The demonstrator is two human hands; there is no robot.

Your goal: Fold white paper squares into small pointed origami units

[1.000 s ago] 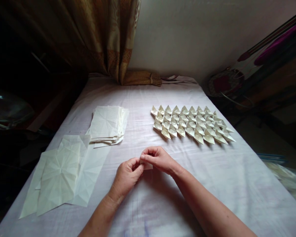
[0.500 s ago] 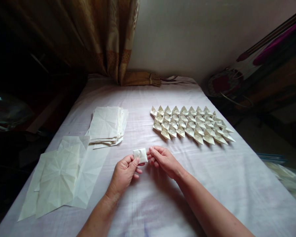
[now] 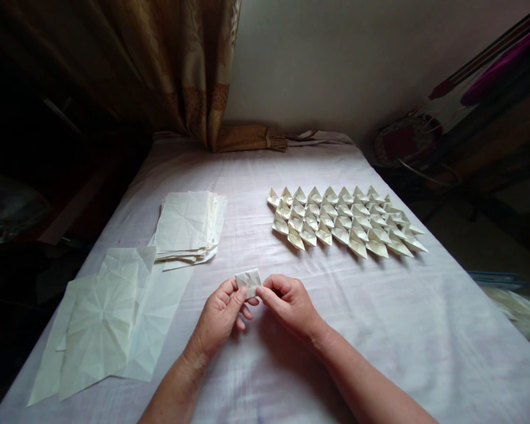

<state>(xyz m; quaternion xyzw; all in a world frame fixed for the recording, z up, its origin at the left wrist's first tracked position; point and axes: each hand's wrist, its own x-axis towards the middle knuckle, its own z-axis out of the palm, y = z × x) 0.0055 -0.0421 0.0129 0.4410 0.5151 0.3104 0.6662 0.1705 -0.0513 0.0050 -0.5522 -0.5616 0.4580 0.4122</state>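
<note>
A small folded paper square (image 3: 248, 279), whitish and creased, is held above the cloth between my two hands. My left hand (image 3: 224, 307) pinches its left and lower side, thumb on top and fingers beneath. At the right lower corner, the thumb and curled forefinger of my right hand (image 3: 292, 303) close on the paper's edge. Beyond my right hand stand rows of folded paper boats (image 3: 342, 221), packed side by side. To the left lies a stack of paper sheets (image 3: 183, 221) with crease lines.
Loose creased sheets (image 3: 99, 324) overlap near the left edge of the cloth-covered surface (image 3: 380, 330). A gold-brown curtain (image 3: 203, 88) hangs at the back, its end lying on the cloth. A bag (image 3: 408, 141) sits beyond the right edge, with plastic-wrapped items (image 3: 512, 306) lower down.
My right hand has moved left and now grips the right lower corner of the paper square, where before it was just beside it. The view has shifted slightly.
</note>
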